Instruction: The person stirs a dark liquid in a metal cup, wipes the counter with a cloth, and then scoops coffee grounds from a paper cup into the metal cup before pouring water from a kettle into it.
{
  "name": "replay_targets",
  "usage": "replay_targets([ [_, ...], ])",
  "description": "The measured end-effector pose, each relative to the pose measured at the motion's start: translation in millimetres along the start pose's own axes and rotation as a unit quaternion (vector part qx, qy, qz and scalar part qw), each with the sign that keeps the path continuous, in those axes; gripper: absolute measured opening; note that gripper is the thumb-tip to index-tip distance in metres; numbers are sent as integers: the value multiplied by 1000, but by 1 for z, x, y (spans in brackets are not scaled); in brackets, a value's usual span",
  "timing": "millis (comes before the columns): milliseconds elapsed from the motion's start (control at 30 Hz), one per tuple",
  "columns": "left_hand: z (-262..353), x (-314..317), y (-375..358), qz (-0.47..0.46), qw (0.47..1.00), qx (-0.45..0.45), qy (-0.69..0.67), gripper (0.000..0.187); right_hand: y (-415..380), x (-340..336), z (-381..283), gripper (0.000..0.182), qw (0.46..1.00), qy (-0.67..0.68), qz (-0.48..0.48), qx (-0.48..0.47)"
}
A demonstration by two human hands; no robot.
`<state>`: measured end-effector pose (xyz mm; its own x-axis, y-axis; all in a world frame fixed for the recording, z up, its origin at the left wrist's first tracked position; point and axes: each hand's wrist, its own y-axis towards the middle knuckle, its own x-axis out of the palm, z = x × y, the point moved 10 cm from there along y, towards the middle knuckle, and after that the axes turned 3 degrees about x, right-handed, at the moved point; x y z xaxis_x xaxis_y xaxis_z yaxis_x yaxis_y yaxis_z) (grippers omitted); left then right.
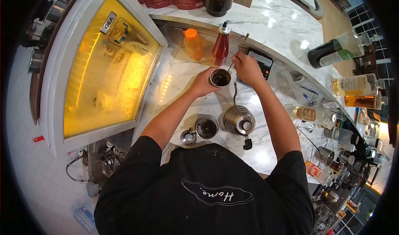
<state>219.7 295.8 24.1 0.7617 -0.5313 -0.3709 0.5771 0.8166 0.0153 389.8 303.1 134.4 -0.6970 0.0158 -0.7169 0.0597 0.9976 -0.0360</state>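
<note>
My left hand (pixel 203 83) is wrapped round a small cup (pixel 220 84) with dark, wet-looking contents (pixel 219 78). In my right hand (pixel 248 68) is a long thin spoon (pixel 230 67), gripped partway along its handle. Its lower end reaches the cup's rim, and the tip is hard to make out. Closer to my body stands a steel gooseneck kettle (pixel 235 119), its spout pointing away from me. Left of the kettle are a round dark-filled container (pixel 207 127) and a small metal lid or pot (pixel 188 137). Beyond the cup stands a red bottle with a pourer (pixel 221 46).
An orange-capped bottle (pixel 194 46) stands beside the red one. A calculator (pixel 262 63) lies behind my right hand. A glass-doored fridge (pixel 110 73) borders the left side. Along the right, a raised marble ledge (pixel 286 31) carries syrup bottles (pixel 338 50). A dark tub (pixel 218 0) sits at the back.
</note>
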Motion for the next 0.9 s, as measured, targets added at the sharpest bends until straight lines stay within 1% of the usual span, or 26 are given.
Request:
replay_targets([
  [67, 0, -1, -4, 15, 1000, 20, -17, 79, 0, 1, -6, 29, 1000, -10, -6, -1],
  [167, -2, -11, -15, 30, 993, 17, 110, 84, 3, 7, -3, 28, 1000, 5, -8, -14],
  [267, -17, -19, -33, 41, 993, 25, 110, 89, 4, 10, -1, 29, 1000, -5, -12, -4],
  [367, -14, -37, -56, 85, 988, 2, 126, 86, 0, 4, 0, 33, 999, 11, -10, 31],
  [467, -19, -49, -76, 120, 985, 7, 125, 84, 0, 8, 11, 40, 997, 28, -13, 66],
  [567, -19, -54, -86, 131, 984, -5, 120, 83, 0, 12, 10, 50, 998, 19, -14, 66],
  [667, -9, -61, -94, 156, 979, -11, 128, 79, -7, 5, 7, 51, 997, 16, 3, 75],
  [767, 3, -74, -112, 199, 970, 1, 144, 75, -30, 2, 24, 51, 993, 75, -8, 95],
  [867, 1, -79, -147, 226, 962, -28, 152, 70, -88, -11, 45, 46, 981, 165, 41, 91],
  [900, -2, -77, -161, 230, 959, -26, 163, 69, -115, -19, 48, 42, 978, 171, 70, 102],
])
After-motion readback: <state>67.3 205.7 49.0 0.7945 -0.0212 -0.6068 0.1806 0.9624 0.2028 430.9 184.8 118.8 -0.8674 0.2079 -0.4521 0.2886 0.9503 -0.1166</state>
